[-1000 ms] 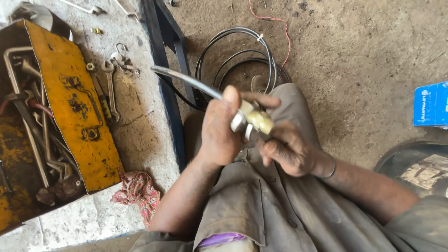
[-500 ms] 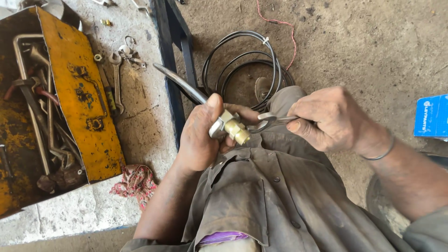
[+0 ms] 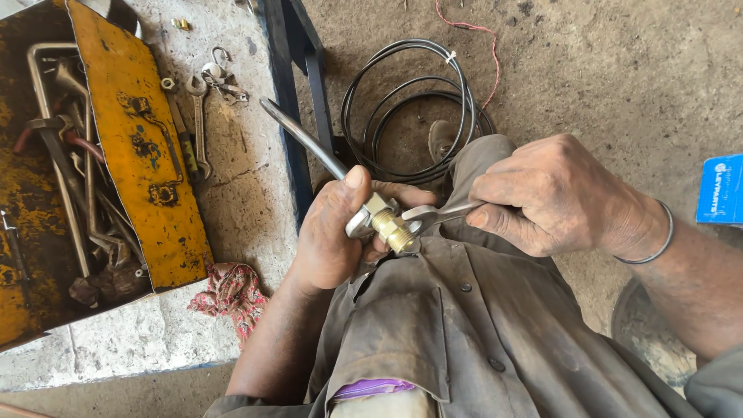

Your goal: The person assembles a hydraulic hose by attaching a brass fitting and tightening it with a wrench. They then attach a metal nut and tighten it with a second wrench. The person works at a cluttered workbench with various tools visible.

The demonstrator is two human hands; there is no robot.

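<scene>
Your left hand (image 3: 333, 240) is gripping a brass fitting (image 3: 389, 224) on a bent metal pipe (image 3: 302, 139), held over your lap. Your right hand (image 3: 553, 193) is clasping a spanner (image 3: 433, 215) against that fitting. Beside you, a yellow toolbox (image 3: 147, 162) is lying open on the concrete slab (image 3: 240, 178).

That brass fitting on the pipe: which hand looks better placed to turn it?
Probably the right hand: it holds the wrench set on the brass fitting, while the left hand clamps the pipe.

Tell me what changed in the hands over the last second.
The right hand drew away from the brass fitting to the right and now holds a spanner with its jaw at the fitting. The left hand kept its grip on the fitting and pipe. The toolbox stayed put.
</scene>
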